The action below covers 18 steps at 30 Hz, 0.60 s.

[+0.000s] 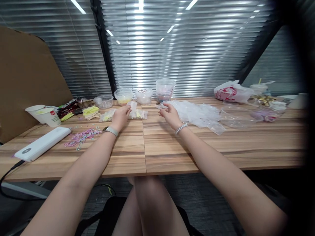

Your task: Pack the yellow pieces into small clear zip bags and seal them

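My left hand (120, 117) is closed in a pinch on a small clear plastic bag (133, 105) at the back middle of the table. Small bags with yellow bits inside (138, 114) lie beside its fingers, and another such bag (107, 116) is left of the hand. My right hand (171, 115) has its fingers pinched at the left edge of a heap of flat clear plastic bags (199, 113). A bag corner shows at those fingertips. Its exact hold is partly hidden.
Clear tubs (123, 96) and stacked clear cups (165, 89) line the back. Left are a yellow stack (91, 112), colourful small rings (83, 137), paper cups (49, 116) and a white power bank (43, 144). A white-red carrier bag (232, 91) and clear cups (236, 116) are right.
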Tool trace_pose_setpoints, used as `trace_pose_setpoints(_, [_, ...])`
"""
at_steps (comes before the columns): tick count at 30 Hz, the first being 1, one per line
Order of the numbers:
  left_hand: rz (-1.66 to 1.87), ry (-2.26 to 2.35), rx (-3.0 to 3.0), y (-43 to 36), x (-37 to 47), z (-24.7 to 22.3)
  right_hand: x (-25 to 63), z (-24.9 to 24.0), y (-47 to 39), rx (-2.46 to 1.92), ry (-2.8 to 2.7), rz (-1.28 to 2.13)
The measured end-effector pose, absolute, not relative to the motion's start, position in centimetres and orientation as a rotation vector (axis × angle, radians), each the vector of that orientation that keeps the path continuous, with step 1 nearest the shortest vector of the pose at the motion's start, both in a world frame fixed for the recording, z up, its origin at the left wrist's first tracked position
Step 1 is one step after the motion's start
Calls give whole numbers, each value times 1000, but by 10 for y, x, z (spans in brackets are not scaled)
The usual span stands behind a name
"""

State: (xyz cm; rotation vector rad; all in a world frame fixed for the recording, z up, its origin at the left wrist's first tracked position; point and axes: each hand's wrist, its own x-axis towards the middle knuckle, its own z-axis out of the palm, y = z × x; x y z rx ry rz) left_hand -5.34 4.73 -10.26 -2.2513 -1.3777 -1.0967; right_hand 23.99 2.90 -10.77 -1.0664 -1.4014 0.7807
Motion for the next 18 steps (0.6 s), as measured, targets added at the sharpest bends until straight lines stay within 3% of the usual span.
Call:
trace_pose_setpoints(11, [-858, -1428, -2377, 55, -52, -115, 239, -113, 30, -1157, -1617, 559])
trace_pose_setpoints(18, [-625, -1555, -2357, 41, -41, -114, 237, -108, 12, -1154, -2053, 187])
